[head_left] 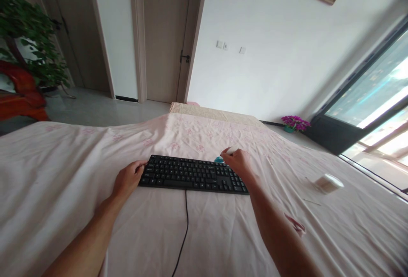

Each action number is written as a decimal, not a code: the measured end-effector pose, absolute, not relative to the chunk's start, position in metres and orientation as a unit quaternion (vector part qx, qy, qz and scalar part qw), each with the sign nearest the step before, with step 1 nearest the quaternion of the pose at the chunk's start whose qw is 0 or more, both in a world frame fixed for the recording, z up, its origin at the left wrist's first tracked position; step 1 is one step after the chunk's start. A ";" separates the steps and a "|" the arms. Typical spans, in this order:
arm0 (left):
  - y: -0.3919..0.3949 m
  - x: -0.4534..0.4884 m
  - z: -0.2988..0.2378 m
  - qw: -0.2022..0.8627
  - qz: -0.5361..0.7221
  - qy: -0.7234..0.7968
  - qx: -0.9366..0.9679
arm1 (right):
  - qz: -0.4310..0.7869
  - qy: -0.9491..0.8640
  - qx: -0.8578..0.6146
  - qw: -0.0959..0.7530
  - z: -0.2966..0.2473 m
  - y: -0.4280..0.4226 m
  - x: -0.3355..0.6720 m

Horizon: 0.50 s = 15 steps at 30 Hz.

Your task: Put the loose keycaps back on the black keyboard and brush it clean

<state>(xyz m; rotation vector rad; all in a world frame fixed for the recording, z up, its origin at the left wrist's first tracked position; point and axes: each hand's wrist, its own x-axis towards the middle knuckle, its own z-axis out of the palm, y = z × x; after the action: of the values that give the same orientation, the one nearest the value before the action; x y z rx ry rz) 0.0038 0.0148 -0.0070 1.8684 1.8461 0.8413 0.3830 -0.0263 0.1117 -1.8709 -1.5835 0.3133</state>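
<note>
A black keyboard (188, 174) lies on a pale pink floral cloth (143, 226), its black cord (186, 221) running toward me. My left hand (129, 179) grips the keyboard's left end, thumb and fingers closed at the edge. Over the number-pad end, my right hand (236, 161) is closed on a small brush (218, 159) with a white handle and a teal head. The teal part shows at the keyboard's far edge; whether it touches the keys I cannot tell. My right hand hides some of the right-hand keys.
On the right of the cloth sits a white round container (330, 183), blurred, with a thin stick (311, 202) near it. A dark pink item (296, 225) lies beside my right forearm. Beyond are a red wooden chair (22, 90), a leafy plant (28, 39) and purple flowers (296, 122).
</note>
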 end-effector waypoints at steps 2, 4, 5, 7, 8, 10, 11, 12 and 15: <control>0.015 0.004 -0.007 0.193 0.299 0.657 0.664 | 0.189 -0.614 -0.660 0.390 0.105 -0.017 0.369; 0.014 0.004 -0.007 0.194 0.302 0.656 0.664 | 0.247 -0.611 -0.623 0.420 0.098 -0.006 0.357; 0.014 0.004 -0.007 0.195 0.305 0.654 0.664 | 0.266 -0.607 -0.623 0.416 0.095 0.000 0.353; 0.013 0.005 -0.007 0.197 0.311 0.650 0.665 | 0.281 -0.601 -0.644 0.381 0.091 0.010 0.349; 0.013 0.005 -0.006 0.199 0.313 0.649 0.665 | 0.281 -0.599 -0.658 0.359 0.091 0.015 0.351; 0.013 0.005 -0.006 0.201 0.313 0.649 0.664 | 0.268 -0.599 -0.681 0.324 0.094 0.021 0.360; 0.014 0.005 -0.006 0.201 0.312 0.650 0.664 | 0.257 -0.600 -0.690 0.312 0.096 0.022 0.366; 0.014 0.005 -0.006 0.201 0.310 0.651 0.663 | 0.243 -0.601 -0.700 0.300 0.100 0.023 0.372; 0.015 0.005 -0.006 0.200 0.309 0.652 0.662 | 0.187 -0.603 -0.724 0.278 0.112 0.024 0.386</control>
<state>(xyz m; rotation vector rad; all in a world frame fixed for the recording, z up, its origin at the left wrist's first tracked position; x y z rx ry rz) 0.0050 0.0145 -0.0056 1.8514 1.8231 0.8635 0.3865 0.0240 0.1119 -1.9426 -1.6176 0.5020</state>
